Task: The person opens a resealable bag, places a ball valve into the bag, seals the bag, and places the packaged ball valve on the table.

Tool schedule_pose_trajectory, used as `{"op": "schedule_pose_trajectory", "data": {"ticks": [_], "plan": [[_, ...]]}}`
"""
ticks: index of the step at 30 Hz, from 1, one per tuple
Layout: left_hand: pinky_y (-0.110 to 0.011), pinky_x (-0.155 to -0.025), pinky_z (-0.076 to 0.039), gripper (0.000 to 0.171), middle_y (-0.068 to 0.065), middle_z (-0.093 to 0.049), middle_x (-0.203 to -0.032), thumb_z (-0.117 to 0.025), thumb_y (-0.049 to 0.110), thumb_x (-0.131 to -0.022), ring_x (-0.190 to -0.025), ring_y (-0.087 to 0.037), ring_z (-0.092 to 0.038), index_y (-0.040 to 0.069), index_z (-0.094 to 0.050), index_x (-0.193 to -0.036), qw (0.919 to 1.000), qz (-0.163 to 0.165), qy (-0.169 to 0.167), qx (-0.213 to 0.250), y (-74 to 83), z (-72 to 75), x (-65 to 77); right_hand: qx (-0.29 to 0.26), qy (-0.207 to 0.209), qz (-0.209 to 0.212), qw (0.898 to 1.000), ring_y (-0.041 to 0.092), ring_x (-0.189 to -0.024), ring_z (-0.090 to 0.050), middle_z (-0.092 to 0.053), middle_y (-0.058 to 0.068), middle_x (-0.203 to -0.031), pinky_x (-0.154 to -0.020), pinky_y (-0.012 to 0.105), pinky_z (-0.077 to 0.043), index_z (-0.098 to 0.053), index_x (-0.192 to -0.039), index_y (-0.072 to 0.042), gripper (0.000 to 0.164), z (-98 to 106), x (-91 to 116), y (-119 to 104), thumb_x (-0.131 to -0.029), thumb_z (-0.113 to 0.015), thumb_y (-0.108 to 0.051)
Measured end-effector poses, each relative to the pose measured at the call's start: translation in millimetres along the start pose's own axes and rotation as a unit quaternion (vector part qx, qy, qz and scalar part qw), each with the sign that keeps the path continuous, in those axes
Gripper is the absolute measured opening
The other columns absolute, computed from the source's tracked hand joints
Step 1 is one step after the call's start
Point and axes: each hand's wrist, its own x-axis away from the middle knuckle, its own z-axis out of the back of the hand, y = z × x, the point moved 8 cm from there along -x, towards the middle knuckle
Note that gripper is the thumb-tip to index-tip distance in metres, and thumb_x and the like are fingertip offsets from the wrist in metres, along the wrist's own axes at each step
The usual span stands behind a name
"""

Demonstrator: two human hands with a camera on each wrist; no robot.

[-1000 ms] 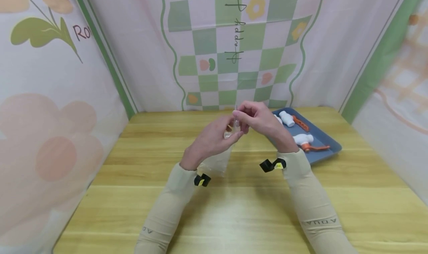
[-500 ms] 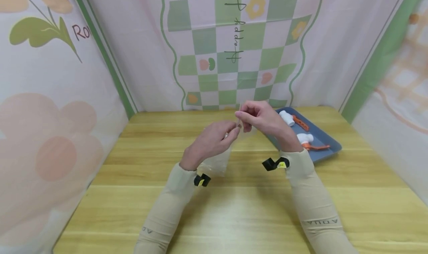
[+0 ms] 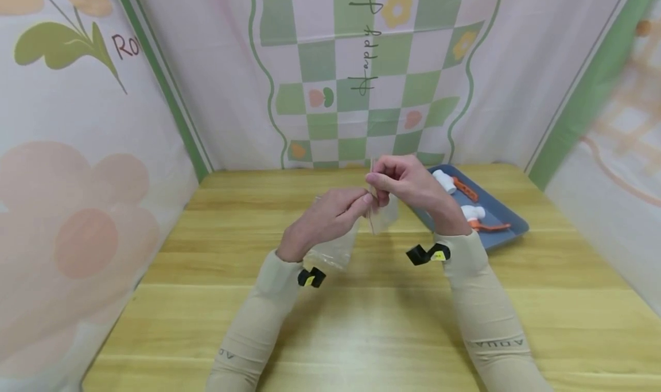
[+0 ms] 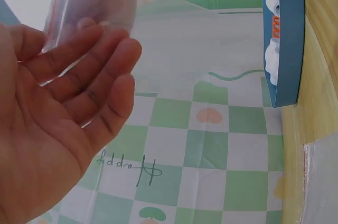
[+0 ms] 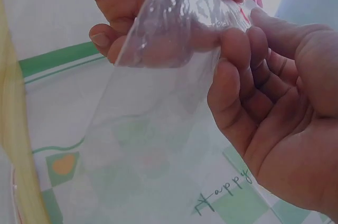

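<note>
A clear zip-seal bag (image 3: 385, 215) with a red line along its mouth is held up between both hands, above the table. My left hand (image 3: 330, 215) pinches the mouth edge between thumb and index finger; its other fingers lie behind the film in the left wrist view. My right hand (image 3: 407, 186) pinches the same edge just beside it, thumb against curled fingers. In the right wrist view the bag's film (image 5: 142, 102) hangs down, with nothing visible inside. Beneath my left hand, a second clear bag (image 3: 333, 252) lies on the table.
A blue-grey tray (image 3: 500, 208) stands at the back right, partly behind my right forearm. White valves (image 3: 444, 182) with orange handles (image 3: 490, 228) lie in it. Patterned cloth (image 3: 315, 65) closes off the back and sides of the wooden table (image 3: 248, 231).
My right hand has shifted slightly right. My left thumb has come up against its index finger on the bag's edge. The bag now hangs more spread out below my right hand.
</note>
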Motion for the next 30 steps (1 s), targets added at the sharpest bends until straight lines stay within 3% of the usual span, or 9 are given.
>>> {"op": "schedule_pose_trajectory", "data": {"ticks": [3, 8, 12, 18, 25, 30], "plan": [[-0.021, -0.058, -0.042, 0.034, 0.005, -0.056, -0.073, -0.030, 0.023, -0.101, -0.054, -0.008, -0.038, 0.014, -0.059, -0.084, 0.9999, -0.011, -0.001, 0.012, 3.5, 0.4, 1.1, -0.011, -0.007, 0.011, 1.000, 0.024, -0.050, -0.053, -0.056, 0.014, -0.060, -0.048, 0.032, -0.047, -0.060, -0.079, -0.001, 0.014, -1.4, 0.6, -1.4, -0.092, -0.055, -0.004], [-0.020, -0.054, -0.040, 0.024, 0.004, -0.058, -0.076, -0.038, 0.016, -0.098, -0.056, -0.005, -0.041, 0.012, -0.060, -0.091, 0.9982, -0.060, 0.008, 0.002, 13.6, 1.3, 0.8, 0.002, -0.012, 0.022, 1.000, 0.022, -0.050, -0.053, -0.057, 0.011, -0.061, -0.048, 0.030, -0.047, -0.061, -0.079, -0.004, 0.014, -3.7, 1.0, -5.7, -0.091, -0.056, -0.006], [-0.019, -0.056, -0.042, 0.020, 0.006, -0.063, -0.087, -0.042, 0.016, -0.096, -0.060, -0.003, -0.046, 0.013, -0.062, -0.099, 0.9976, -0.064, 0.020, -0.017, 16.8, 3.2, -0.1, 0.019, -0.012, 0.023, 0.999, 0.020, -0.050, -0.053, -0.058, 0.010, -0.062, -0.048, 0.028, -0.048, -0.062, -0.079, -0.005, 0.013, -5.5, 0.9, -8.7, -0.091, -0.057, -0.006], [-0.019, -0.046, -0.033, 0.024, 0.006, -0.048, -0.063, -0.037, 0.021, -0.099, -0.048, -0.004, -0.036, 0.014, -0.060, -0.101, 0.9965, -0.045, 0.064, -0.030, 15.6, 10.4, 1.5, 0.021, -0.010, 0.011, 1.000, 0.023, -0.051, -0.053, -0.057, 0.013, -0.062, -0.047, 0.028, -0.045, -0.061, -0.081, -0.003, 0.012, -8.3, 2.2, -18.9, -0.091, -0.056, -0.003], [-0.016, -0.045, -0.028, 0.020, 0.003, -0.039, -0.059, -0.037, 0.013, -0.098, -0.048, -0.005, -0.032, 0.008, -0.057, -0.101, 0.9872, -0.095, 0.117, -0.052, 22.0, 16.4, 3.2, 0.028, -0.026, 0.000, 0.999, 0.029, -0.053, -0.052, -0.054, 0.020, -0.063, -0.048, 0.028, -0.045, -0.057, -0.077, 0.001, 0.018, -16.0, 2.5, -35.7, -0.094, -0.051, -0.002], [-0.015, -0.047, -0.030, 0.015, 0.003, -0.043, -0.062, -0.040, 0.013, -0.097, -0.051, -0.004, -0.035, 0.008, -0.054, -0.095, 0.9861, -0.116, 0.111, -0.043, 26.6, 14.3, 2.2, 0.050, -0.043, -0.014, 0.998, 0.027, -0.055, -0.053, -0.055, 0.015, -0.066, -0.051, 0.029, -0.047, -0.054, -0.074, -0.005, 0.022, -17.0, 3.9, -28.5, -0.096, -0.049, -0.008]]}}
